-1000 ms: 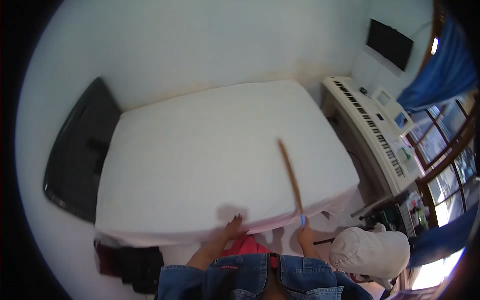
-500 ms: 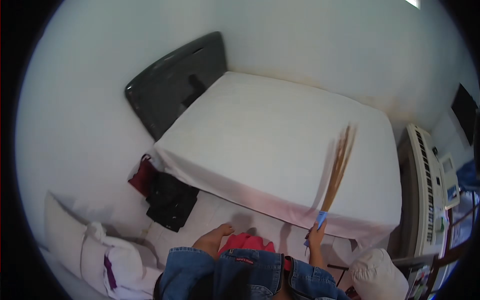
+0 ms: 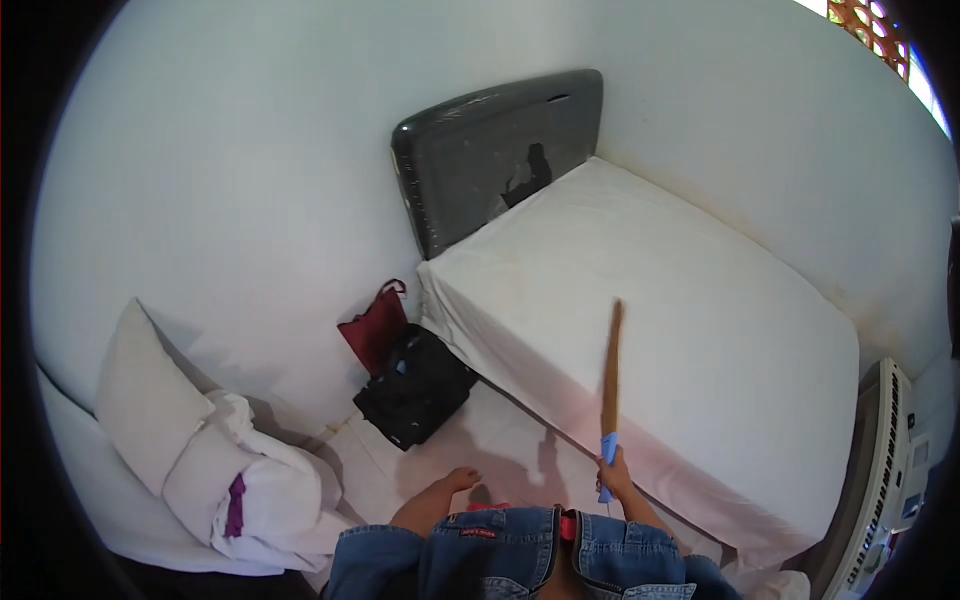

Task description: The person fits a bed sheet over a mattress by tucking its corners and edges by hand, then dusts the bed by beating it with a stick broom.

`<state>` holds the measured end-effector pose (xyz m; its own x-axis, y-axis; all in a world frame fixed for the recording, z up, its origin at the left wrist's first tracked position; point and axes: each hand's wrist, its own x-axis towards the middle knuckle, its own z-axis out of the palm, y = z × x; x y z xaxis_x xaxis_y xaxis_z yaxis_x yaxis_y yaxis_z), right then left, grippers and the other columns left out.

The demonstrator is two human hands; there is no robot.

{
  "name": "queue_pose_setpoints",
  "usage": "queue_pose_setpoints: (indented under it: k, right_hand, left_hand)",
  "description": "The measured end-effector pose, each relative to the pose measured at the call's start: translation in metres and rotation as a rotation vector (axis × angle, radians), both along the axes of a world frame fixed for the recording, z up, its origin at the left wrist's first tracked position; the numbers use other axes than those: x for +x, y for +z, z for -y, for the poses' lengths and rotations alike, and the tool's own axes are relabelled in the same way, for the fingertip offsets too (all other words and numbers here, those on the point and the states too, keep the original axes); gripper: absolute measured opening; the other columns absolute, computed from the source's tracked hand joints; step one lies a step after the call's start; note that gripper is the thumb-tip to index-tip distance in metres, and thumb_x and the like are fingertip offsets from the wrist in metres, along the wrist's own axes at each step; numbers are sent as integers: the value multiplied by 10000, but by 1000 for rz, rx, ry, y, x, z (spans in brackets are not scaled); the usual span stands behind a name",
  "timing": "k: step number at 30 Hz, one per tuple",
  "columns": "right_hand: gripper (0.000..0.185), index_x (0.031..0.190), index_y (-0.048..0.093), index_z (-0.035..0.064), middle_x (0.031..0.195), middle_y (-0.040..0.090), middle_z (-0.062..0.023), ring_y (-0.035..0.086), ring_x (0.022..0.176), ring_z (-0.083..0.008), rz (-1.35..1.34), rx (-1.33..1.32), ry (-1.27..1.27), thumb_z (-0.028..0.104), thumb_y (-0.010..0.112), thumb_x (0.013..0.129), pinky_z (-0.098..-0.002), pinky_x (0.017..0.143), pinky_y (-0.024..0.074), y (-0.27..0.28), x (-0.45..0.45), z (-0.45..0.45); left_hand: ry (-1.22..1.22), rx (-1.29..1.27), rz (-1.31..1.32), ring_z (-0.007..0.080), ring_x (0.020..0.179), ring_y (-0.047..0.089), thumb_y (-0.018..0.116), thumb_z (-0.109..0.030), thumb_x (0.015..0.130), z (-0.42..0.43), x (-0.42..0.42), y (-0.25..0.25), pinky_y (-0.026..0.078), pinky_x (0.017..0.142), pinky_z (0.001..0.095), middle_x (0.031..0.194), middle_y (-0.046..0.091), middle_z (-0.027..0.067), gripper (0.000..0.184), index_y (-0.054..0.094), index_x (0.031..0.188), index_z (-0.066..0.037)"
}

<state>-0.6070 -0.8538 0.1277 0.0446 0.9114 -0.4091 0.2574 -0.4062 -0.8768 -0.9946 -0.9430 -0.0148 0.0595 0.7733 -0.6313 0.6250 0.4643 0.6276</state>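
My right hand (image 3: pixel 613 475) is wrapped round the blue handle of a stick broom (image 3: pixel 612 385). The broom's brown bristles point away from me, over the near side of the bed (image 3: pixel 690 300), which is covered with a white sheet. From this angle I cannot tell whether the bristle tips touch the sheet. My left hand (image 3: pixel 462 479) hangs in front of my body above the floor, with no object visible in it and its fingers loosely extended.
A dark headboard (image 3: pixel 490 150) stands against the wall. A dark red bag (image 3: pixel 377 330) and a black bag (image 3: pixel 418 390) lie on the floor by the bed. Pillows (image 3: pixel 150 400) and bundled white cloth (image 3: pixel 285 495) are at left. A keyboard (image 3: pixel 878 490) stands at right.
My view has turned left, so the bed and headboard sit further right. The broom has swung leftward toward the headboard side, still in my right hand.
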Motion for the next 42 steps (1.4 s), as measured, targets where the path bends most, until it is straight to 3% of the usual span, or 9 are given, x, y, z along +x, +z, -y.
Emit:
queue_pose_setpoints:
  k: [8,12,14,15,17,31,34,39,42]
  right_hand:
    - [471,1320,350,101,599,522,-82,532,418,-178,114,12,372,212,566,917,-340,392,470,63,-121,-40]
    - [465,1316,357,95,614,537,-88,541,421,-179,90,99,117,233,563,923,-334,392,471,36,-138,-64]
    - [462,1314,360,95,621,543,-89,547,424,-179,31,44,50,240,562,924,-331,393,472,26,-124,-81]
    - [453,1309,372,95,628,548,-91,551,429,-179,49,-44,129,245,561,926,-329,392,473,27,-114,-89]
    - [444,1304,385,94,635,552,-93,556,435,-178,57,-119,179,250,559,927,-326,391,474,40,-94,-105]
    - [569,1394,185,88,670,577,-158,586,442,-230,-175,285,-895,132,491,916,-377,387,508,-26,4,-411]
    - [629,1416,141,93,699,606,-211,614,466,-262,-37,78,-510,138,502,903,-405,415,523,-96,-26,-458]
    - [648,1461,216,159,687,613,-126,613,493,-222,-54,127,242,175,540,900,-361,446,524,7,-36,-479]
    - [634,1461,263,192,680,605,-88,603,500,-192,-77,206,17,201,563,903,-339,447,517,32,-24,-496]
  left_hand:
    - [324,-352,-248,277,759,684,576,-389,856,-8,-159,-25,523,651,512,866,677,142,399,669,910,-4]
    - [-12,30,-83,281,774,683,613,-244,843,-73,-186,-36,539,639,439,778,663,134,242,680,929,-28]
    - [-845,359,-522,241,779,678,628,-237,854,-116,-183,-37,514,582,412,848,663,101,269,648,1062,-69]
    - [-870,372,-524,241,779,678,628,-237,854,-132,-172,-34,514,582,412,848,663,101,269,648,1062,-69]
    - [418,-190,317,209,798,664,629,-277,867,-160,-148,-19,490,595,361,943,657,78,354,596,1157,-76]
    - [151,-22,-231,278,853,671,585,-285,852,-302,-131,40,510,786,409,874,682,161,318,679,971,-6]
    - [273,551,-514,351,910,630,635,-195,769,-354,-111,56,491,824,454,920,652,187,298,655,1000,-7]
    - [130,866,-354,419,1117,519,693,-150,754,-497,-73,54,390,984,490,1159,567,267,484,542,1153,79]
    - [-32,883,-340,427,1213,463,703,-290,787,-586,-57,45,362,1039,473,1257,518,289,633,495,1246,92]
